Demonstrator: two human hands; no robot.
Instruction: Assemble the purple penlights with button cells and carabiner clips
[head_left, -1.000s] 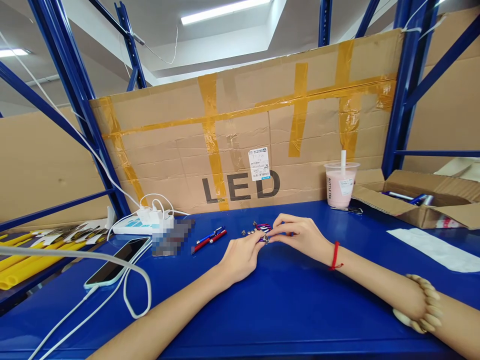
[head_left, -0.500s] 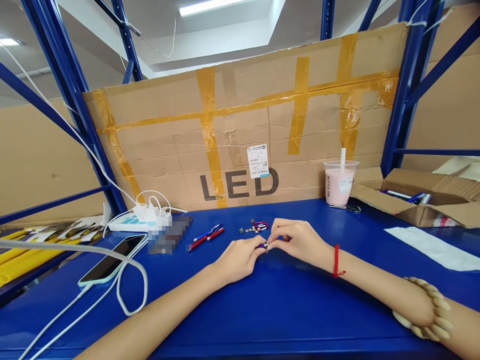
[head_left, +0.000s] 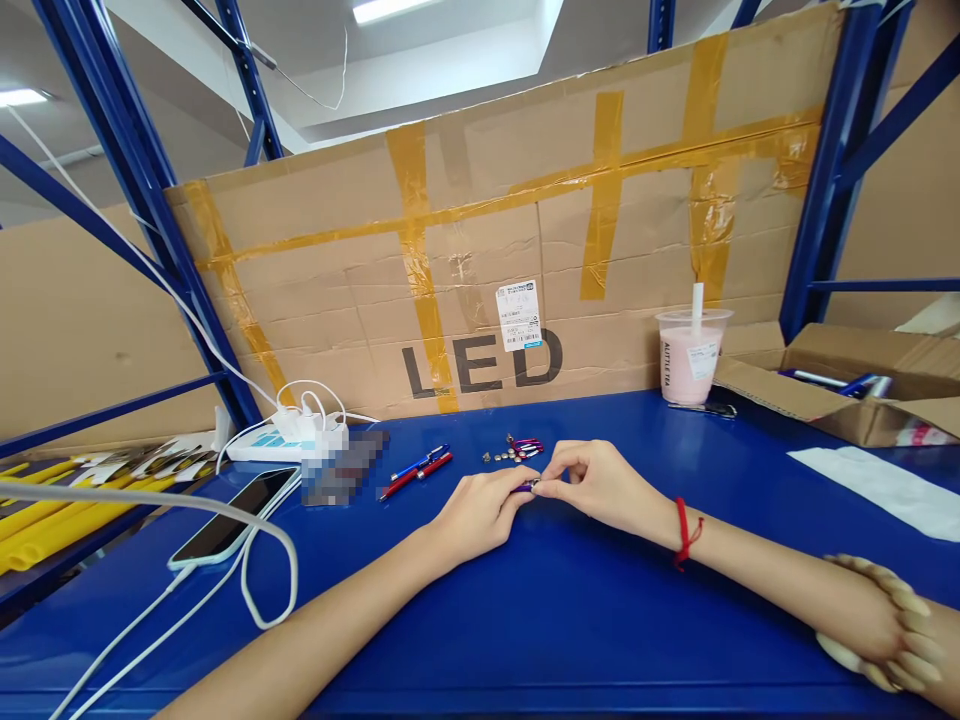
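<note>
My left hand is closed around a small, dark purple piece that pokes out at the fingertips. My right hand pinches the metallic end of that same piece, so the fingertips of both hands nearly meet. Most of the piece is hidden by fingers, and its kind is too small to tell. Just beyond the hands lies a pile of small shiny parts, silvery round bits and some pink-purple pieces. To the left, a blue pen and a red pen rest side by side on the blue table.
A phone with white cables lies left, near a power strip and a blurred patch. Back right stand a pink drink cup and an open cardboard box; white paper lies before it. Taped cardboard backs the table.
The view has shifted slightly. Both hands keep their hold on the small purple piece, and more of it shows between the fingertips, lying flatter.
</note>
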